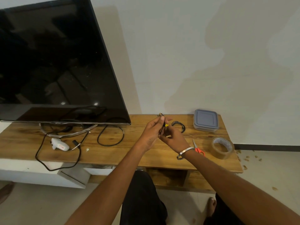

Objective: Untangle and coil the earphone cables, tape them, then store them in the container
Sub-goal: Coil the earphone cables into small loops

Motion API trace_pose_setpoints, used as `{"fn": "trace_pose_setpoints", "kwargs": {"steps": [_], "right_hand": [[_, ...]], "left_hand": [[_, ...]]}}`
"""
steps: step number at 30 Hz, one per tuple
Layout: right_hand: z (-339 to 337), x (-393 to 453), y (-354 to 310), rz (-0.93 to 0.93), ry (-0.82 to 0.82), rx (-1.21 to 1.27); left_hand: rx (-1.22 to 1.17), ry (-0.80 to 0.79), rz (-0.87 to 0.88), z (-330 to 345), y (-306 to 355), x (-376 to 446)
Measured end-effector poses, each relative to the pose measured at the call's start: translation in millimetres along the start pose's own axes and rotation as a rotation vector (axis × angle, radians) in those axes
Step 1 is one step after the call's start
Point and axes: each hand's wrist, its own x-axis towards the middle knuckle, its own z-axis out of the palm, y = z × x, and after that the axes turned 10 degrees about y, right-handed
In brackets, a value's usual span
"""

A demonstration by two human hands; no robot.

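Above the wooden table, my left hand and my right hand hold a black earphone cable with yellow earbuds between them. The left thumb and fingers pinch the cable near its top; the right fingers grip it lower down. A second black cable lies coiled on the table just right of my hands. Further back right stands the clear container with a grey-blue lid, lid on. A roll of clear tape and orange-handled scissors lie to the right of my right wrist.
A large dark TV on a curved stand fills the left side. A white glue gun and loose black power leads lie on the table's left half. Small scraps dot the floor at right. My legs are below the table edge.
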Motion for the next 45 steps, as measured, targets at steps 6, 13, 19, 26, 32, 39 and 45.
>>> {"fn": "trace_pose_setpoints", "kwargs": {"steps": [6, 13, 19, 26, 32, 39, 45], "right_hand": [[2.8, -2.5, -0.4, 0.026, 0.028, -0.04], [3.9, -2.7, -0.4, 0.111, 0.065, 0.071], [1.8, -3.6, -3.7, 0.189, 0.089, 0.171], [0.7, -3.5, -3.8, 0.25, 0.054, 0.294], [0.0, -3.7, -3.8, 0.364, -0.019, 0.463], [-3.9, -7.8, -7.7, 0.45, -0.127, 0.713], [-4.0, -5.1, -9.1, 0.583, -0.09, 0.815]], "left_hand": [[0.029, -0.071, -0.028, 1.2, 4.0, -3.9], [-0.003, -0.127, 0.004, -1.7, -4.0, -0.6], [-0.067, -0.152, 0.004, -0.1, -1.8, -4.3], [-0.051, -0.173, 0.019, -4.5, -2.9, -3.9], [-0.05, -0.131, -0.022, -10.7, -9.3, -2.1], [-0.153, -0.09, -0.082, -16.3, -13.2, -0.6], [-0.239, -0.04, -0.1, -21.8, -20.0, 5.4]]}}
